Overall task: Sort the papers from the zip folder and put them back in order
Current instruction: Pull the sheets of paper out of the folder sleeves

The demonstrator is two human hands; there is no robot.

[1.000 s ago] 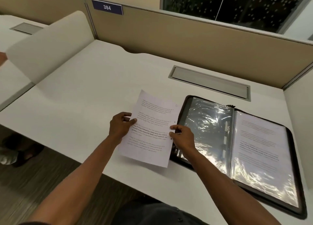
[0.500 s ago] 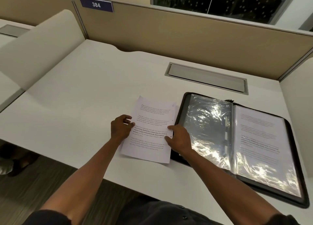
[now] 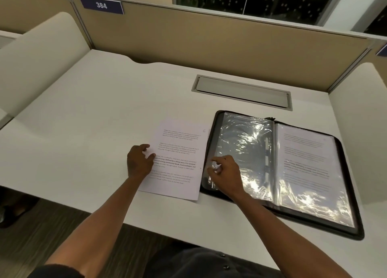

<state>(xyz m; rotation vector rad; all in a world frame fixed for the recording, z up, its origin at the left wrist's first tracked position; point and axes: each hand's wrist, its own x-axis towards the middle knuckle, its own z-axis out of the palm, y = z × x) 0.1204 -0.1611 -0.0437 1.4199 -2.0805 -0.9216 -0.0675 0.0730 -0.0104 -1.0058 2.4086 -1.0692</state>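
Paper that you held up in both hands a second ago now lies flat on the desk, just beside the left edge of the open zip folder, so that sheet, marked 6 in its corner, is out and set down. Your left hand rests on the sheet's left edge with loosely curled fingers grasping nothing. Your right hand has let go and moved onto the empty left sleeve, its fingers seeming to pinch the plastic, probably ahead of turning to the next sheet.
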